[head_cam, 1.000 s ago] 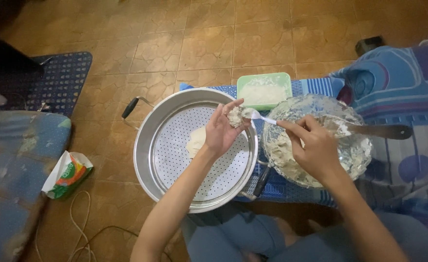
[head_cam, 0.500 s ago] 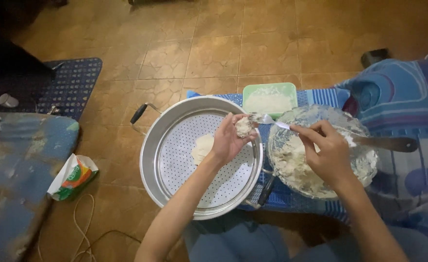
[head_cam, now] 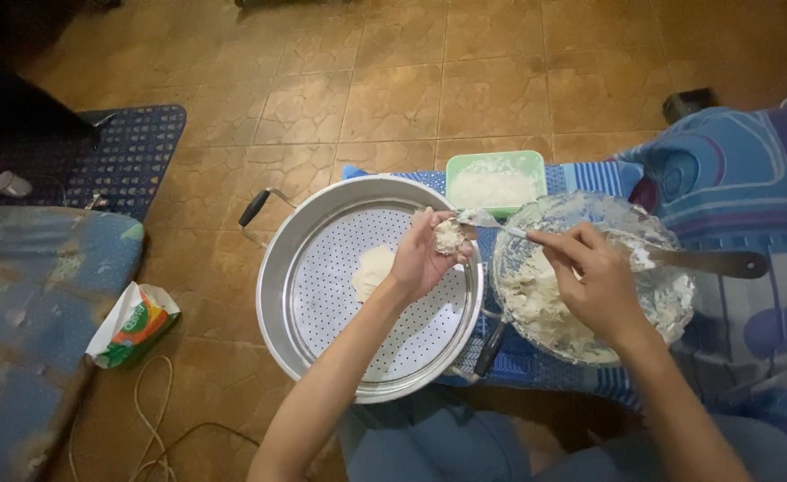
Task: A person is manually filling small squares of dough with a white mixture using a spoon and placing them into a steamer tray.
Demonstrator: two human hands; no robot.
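Left hand is cupping a small lump of filling, fingers half curled around it, palm up, hovering over the perforated steamer tray. Right hand is pinching a spoon by the handle, fingers closed tight on it, spoon tip touching the lump. The hand is sitting over the glass bowl of white mixture.

Risk: the lump is looking soft and sticky, so it could be clinging to the spoon and pulling apart, or sliding off the loosely cupped palm onto the tray's rim or the blue cloth. The bowl is resting near the tray edge, and a wrist bump could be tipping it.

One flat white piece is lying on the tray, just beside the left wrist. A green container is sitting behind, a second utensil handle is leaning out of the bowl.
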